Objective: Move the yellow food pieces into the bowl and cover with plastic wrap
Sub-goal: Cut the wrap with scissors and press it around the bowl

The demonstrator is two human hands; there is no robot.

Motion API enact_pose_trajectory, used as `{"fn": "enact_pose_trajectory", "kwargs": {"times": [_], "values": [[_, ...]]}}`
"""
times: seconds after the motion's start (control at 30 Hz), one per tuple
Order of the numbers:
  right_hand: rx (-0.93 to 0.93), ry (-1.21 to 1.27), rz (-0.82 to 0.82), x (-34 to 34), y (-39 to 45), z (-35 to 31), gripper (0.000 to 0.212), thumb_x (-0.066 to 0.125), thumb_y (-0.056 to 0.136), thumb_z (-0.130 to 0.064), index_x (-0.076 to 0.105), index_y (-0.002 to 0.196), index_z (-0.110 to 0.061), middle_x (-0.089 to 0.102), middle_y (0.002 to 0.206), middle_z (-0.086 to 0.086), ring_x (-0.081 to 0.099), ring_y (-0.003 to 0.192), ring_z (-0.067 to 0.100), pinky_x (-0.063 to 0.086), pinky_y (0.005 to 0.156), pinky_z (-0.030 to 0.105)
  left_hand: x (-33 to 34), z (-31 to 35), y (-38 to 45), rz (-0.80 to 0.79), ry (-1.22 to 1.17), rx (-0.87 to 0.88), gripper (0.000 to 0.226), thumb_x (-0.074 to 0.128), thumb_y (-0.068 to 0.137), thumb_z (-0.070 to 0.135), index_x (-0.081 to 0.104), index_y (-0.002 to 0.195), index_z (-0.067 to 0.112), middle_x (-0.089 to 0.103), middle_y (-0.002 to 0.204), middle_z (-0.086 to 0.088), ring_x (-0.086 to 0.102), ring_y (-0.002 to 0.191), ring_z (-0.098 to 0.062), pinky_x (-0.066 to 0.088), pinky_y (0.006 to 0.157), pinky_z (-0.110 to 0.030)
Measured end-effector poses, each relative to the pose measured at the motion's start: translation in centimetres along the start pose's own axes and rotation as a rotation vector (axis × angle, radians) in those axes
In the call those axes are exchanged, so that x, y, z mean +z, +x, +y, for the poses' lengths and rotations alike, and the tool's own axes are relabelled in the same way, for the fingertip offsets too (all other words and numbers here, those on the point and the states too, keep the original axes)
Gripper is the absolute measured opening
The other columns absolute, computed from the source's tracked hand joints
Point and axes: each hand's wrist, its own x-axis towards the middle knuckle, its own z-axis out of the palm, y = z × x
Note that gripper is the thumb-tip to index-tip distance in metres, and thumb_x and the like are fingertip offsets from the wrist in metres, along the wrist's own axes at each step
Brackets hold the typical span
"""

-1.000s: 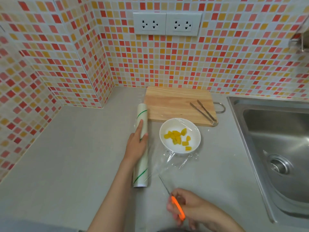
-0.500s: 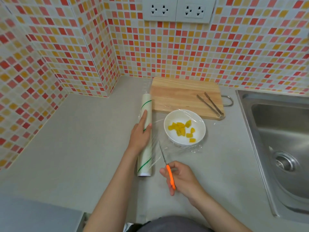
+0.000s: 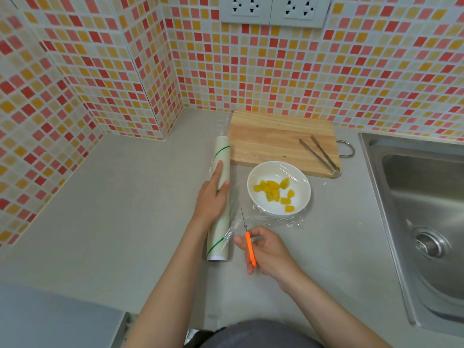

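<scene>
A white bowl [image 3: 256, 194] on the grey counter holds several yellow food pieces [image 3: 273, 190]. Clear plastic wrap [image 3: 271, 219] lies stretched over the bowl and runs left to the roll [image 3: 221, 156]. My left hand [image 3: 211, 199] presses flat on the roll, index finger pointing along it. My right hand [image 3: 266, 249] grips orange-handled scissors [image 3: 247, 237]; their blades point away from me into the wrap between roll and bowl.
A wooden cutting board [image 3: 273, 139] sits behind the bowl with metal tongs [image 3: 320, 153] on its right side. A steel sink [image 3: 424, 217] fills the right. Tiled walls close the back and left; two sockets [image 3: 271, 8] sit above.
My right hand has carried the scissors forward, from near the counter's front edge up to the wrap beside the roll. The left hand stays on the roll.
</scene>
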Motion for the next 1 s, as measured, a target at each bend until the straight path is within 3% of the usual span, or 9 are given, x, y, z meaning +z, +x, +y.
{"fn": "enact_pose_trajectory", "kwargs": {"times": [0.2,0.43,0.83,1.0], "values": [[-0.054,0.017,0.049,0.4,0.9,-0.5,0.039,0.079,0.063,-0.045,0.055,0.074,-0.017,0.051,0.040,0.000,0.047,0.031,0.018,0.035,0.038,0.016,-0.1,0.1,-0.1,0.002,-0.002,0.015,0.054,0.039,0.099,0.031,0.016,0.148,0.038,0.039,0.150,-0.003,0.040,0.133,-0.027,0.028,0.101,-0.027],[-0.025,-0.006,0.041,0.8,1.4,-1.3,0.040,0.075,0.069,-0.047,0.052,0.082,-0.018,0.053,0.047,-0.003,0.049,0.038,0.014,0.028,0.032,0.010,-0.1,0.1,-0.2,-0.003,-0.018,0.010,0.054,0.039,0.099,0.031,0.017,0.148,0.037,0.036,0.152,-0.001,0.036,0.136,-0.025,0.024,0.100,-0.023],[-0.004,-0.041,0.060,0.8,2.6,-3.3,0.041,0.073,0.069,-0.051,0.058,0.076,-0.013,0.054,0.048,0.004,0.049,0.031,0.015,0.023,0.030,0.014,-0.2,0.2,-0.3,-0.001,-0.033,-0.007,0.054,0.039,0.099,0.030,0.017,0.147,0.038,0.046,0.145,-0.008,0.045,0.128,-0.027,0.029,0.099,-0.026],[-0.026,-0.022,0.103,0.9,3.4,-4.0,0.043,0.074,0.070,-0.048,0.060,0.080,-0.008,0.055,0.043,0.002,0.050,0.030,0.016,0.021,0.032,0.014,-0.4,0.3,-0.6,-0.011,-0.059,0.022,0.054,0.038,0.100,0.026,0.017,0.149,0.033,0.038,0.151,-0.005,0.036,0.136,-0.026,0.025,0.104,-0.027]]}}
